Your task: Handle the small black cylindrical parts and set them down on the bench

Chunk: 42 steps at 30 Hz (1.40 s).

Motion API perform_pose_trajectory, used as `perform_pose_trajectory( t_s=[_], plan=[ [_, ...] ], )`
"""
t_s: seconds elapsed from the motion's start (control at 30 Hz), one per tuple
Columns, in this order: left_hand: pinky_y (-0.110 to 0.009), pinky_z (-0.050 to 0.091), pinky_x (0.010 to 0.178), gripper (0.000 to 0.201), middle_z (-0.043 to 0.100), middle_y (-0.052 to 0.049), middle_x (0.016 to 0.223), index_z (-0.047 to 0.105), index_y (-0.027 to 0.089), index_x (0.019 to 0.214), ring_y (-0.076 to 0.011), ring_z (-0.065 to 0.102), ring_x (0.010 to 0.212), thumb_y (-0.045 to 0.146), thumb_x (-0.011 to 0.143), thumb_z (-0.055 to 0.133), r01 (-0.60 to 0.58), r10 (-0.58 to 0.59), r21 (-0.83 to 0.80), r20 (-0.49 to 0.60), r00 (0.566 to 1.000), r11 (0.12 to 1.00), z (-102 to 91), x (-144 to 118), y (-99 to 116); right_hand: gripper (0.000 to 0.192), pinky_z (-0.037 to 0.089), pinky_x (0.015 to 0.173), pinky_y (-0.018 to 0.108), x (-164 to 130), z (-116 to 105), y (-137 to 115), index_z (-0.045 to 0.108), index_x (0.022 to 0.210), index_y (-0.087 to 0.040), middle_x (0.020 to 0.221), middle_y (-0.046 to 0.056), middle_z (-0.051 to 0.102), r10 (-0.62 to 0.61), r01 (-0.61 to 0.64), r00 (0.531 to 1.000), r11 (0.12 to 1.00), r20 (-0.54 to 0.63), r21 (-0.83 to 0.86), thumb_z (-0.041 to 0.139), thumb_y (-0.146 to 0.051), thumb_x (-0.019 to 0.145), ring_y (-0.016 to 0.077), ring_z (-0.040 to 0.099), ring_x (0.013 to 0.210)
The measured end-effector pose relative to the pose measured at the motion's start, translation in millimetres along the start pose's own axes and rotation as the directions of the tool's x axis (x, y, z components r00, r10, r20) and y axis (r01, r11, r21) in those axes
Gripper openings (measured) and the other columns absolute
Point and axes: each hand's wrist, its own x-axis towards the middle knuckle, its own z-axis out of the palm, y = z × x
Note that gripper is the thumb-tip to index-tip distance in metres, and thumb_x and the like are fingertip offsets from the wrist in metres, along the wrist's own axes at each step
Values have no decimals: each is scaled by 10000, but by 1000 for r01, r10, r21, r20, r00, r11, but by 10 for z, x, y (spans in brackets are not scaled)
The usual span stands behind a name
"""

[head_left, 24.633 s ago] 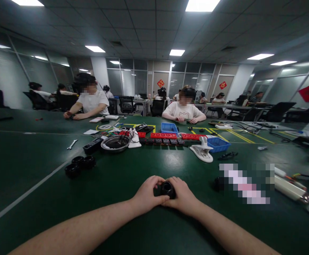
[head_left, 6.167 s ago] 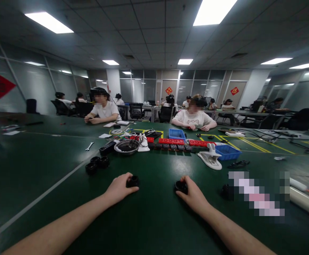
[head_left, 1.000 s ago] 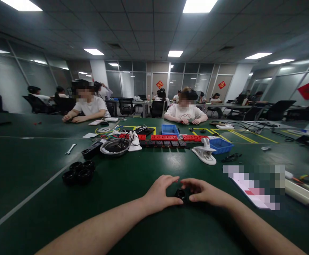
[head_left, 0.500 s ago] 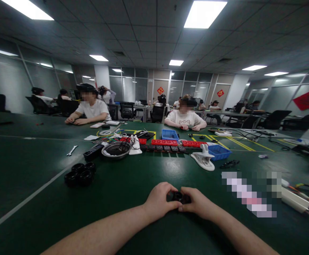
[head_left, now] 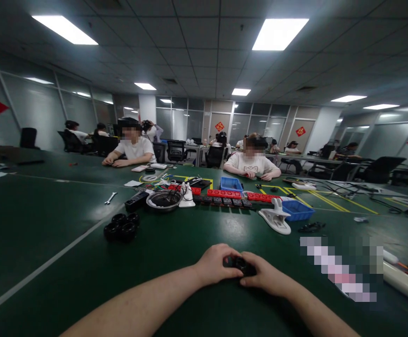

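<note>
Low in the middle of the head view, my left hand and my right hand grip a small black part with a round opening. The thumb and fingers of each hand are closed on it from either side. Part of it is hidden behind the fingers, and its exact kind is unclear. To the left, several glossy black round hollow pieces stand grouped together on the green table.
A white clip-shaped base and a blue bin lie ahead to the right. Red socket strips, a round metal-rimmed dish and another blue bin sit further back. A wrench lies left. Two people sit across the table.
The view has turned slightly left and up, so the table's things appear further right. Both hands still hold the black part, which looks slightly tilted or turned between the fingers.
</note>
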Motion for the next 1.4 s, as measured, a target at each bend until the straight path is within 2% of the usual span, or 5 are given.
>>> perform_pose_trajectory(
  t_s=[0.23, 0.5, 0.73, 0.93, 1.4],
  plan=[
    [-211, 386, 607, 329, 533, 11, 789, 588, 197, 912, -137, 500, 694, 344, 632, 678, 57, -56, -19, 16, 998, 998, 47, 22, 10, 243, 358, 628, 249, 18, 15, 41, 583, 795, -142, 793, 4, 557, 103, -103, 994, 995, -21, 2, 651, -237, 582, 175, 499, 743],
    [-234, 369, 580, 306, 527, 8, 772, 543, 188, 782, -160, 489, 705, 374, 586, 686, 251, -247, 1, -166, 955, 968, 196, 28, 57, 161, 322, 600, 295, 77, 296, -66, 510, 708, -161, 716, 57, 569, 142, -326, 905, 835, -400, -443, 564, -297, 641, 227, 501, 705],
    [-210, 377, 568, 322, 512, 18, 764, 552, 193, 852, -131, 479, 653, 362, 608, 679, 65, -65, -2, -53, 996, 998, 93, 16, -32, 475, 367, 759, 322, 37, 153, -20, 507, 1026, -162, 967, 70, 553, 22, -41, 987, 992, -157, -122, 638, -285, 586, 230, 498, 884],
    [-206, 390, 592, 323, 520, 4, 815, 557, 186, 925, -124, 485, 676, 333, 655, 654, -5, 9, -81, 51, 999, 997, 28, 16, -75, 259, 359, 807, 336, -25, -68, -60, 582, 912, -150, 937, 49, 548, -17, 11, 997, 997, 73, 75, 575, -250, 673, 220, 484, 904],
    [-217, 375, 606, 326, 492, 12, 803, 529, 177, 845, -140, 464, 705, 324, 605, 694, 94, -99, -93, -48, 994, 991, 114, 21, -56, 249, 331, 625, 288, 31, 234, -72, 542, 758, -152, 750, 47, 564, 97, -207, 954, 897, -284, -391, 591, -370, 648, 206, 496, 713]
  ],
)
